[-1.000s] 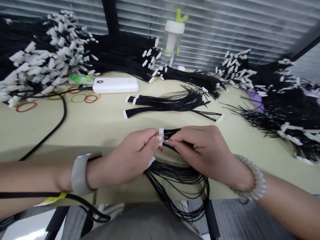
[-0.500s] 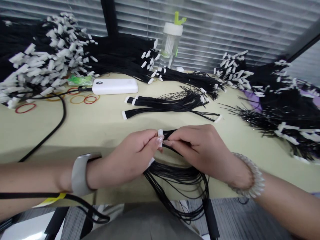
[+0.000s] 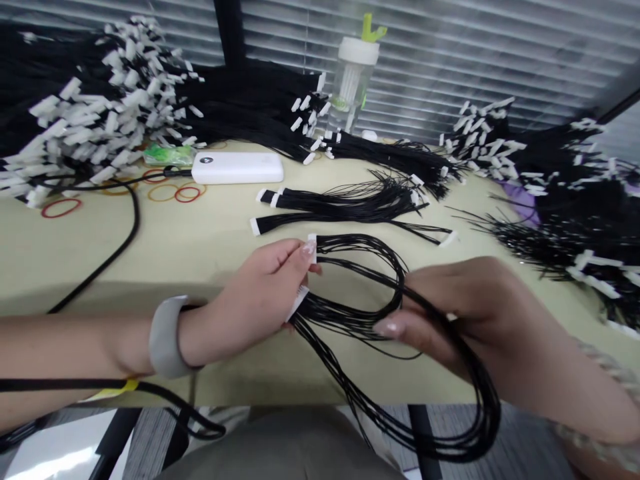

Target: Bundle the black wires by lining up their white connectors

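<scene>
My left hand [image 3: 260,287] is closed in a pinch on a white connector [image 3: 313,248] of a black wire harness. A second white connector [image 3: 299,303] with wires sticks out below the fingers of that hand. From both connectors the black wires [image 3: 350,313] curve to the right in loops, one hanging past the table's front edge. My right hand [image 3: 465,320] is at the right side of the loops, its fingers curled behind the wires and its thumb in front. A thick strand crosses over this hand. Its fingertips are partly hidden by the wires.
Finished-looking harnesses [image 3: 350,207] lie just beyond my hands. Behind are a white power bank [image 3: 237,168] with a black cable, rubber bands [image 3: 187,194] and a clear bottle [image 3: 350,87]. Heaps of wires with white connectors [image 3: 125,100] stand left and right [image 3: 575,200].
My right hand has left the upper connector and moved right and slightly down, into the wire loops. The loops have spread out to the right. My left hand still pinches the connector.
</scene>
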`<state>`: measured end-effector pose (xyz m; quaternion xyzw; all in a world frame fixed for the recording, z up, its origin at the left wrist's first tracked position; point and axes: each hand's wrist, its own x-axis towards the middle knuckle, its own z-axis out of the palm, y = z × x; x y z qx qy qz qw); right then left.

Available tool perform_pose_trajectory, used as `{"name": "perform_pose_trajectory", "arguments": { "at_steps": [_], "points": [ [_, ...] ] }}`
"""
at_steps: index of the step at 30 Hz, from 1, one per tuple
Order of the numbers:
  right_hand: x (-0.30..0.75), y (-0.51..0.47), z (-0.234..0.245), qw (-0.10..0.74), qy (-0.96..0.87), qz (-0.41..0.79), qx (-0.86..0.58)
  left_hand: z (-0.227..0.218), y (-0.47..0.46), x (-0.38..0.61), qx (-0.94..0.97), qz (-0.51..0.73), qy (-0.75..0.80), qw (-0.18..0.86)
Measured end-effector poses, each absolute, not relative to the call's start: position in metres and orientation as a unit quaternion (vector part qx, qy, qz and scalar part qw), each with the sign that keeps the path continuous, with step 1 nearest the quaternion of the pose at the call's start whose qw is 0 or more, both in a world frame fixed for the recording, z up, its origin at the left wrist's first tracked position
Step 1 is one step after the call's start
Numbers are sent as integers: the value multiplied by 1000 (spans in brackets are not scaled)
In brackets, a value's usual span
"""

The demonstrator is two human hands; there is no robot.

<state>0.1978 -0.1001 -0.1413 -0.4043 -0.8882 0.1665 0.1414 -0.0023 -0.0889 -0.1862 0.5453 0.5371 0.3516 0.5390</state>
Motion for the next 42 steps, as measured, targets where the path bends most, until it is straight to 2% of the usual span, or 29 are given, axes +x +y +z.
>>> {"name": "perform_pose_trajectory", "arguments": {
  "at_steps": [3, 5, 13, 21, 29, 38, 40, 42],
  "points": [
    [197, -105, -147, -22, -871, 317, -374, -185, -89, -2, 551, 349, 540, 531],
    [193, -106, -154, -46, -862, 350, -363, -184, -90, -1, 560, 349, 542, 521],
    [167, -106, -170, 41, -868, 343, -357, -184, -91, -1, 628, 345, 531, 453],
    [164, -107, -168, 46, -869, 355, -341, -184, -91, -2, 646, 347, 515, 443],
    [160, -108, -170, 87, -885, 286, -357, -183, -91, -2, 670, 339, 518, 410],
    [184, -95, -161, 34, -882, 268, -386, -183, -92, -2, 665, 327, 517, 429],
    [196, -83, -153, 85, -870, 251, -416, -183, -92, -3, 667, 331, 513, 427],
    [209, -70, -147, 178, -830, 220, -481, -184, -92, -3, 667, 332, 510, 430]
  ]
}}
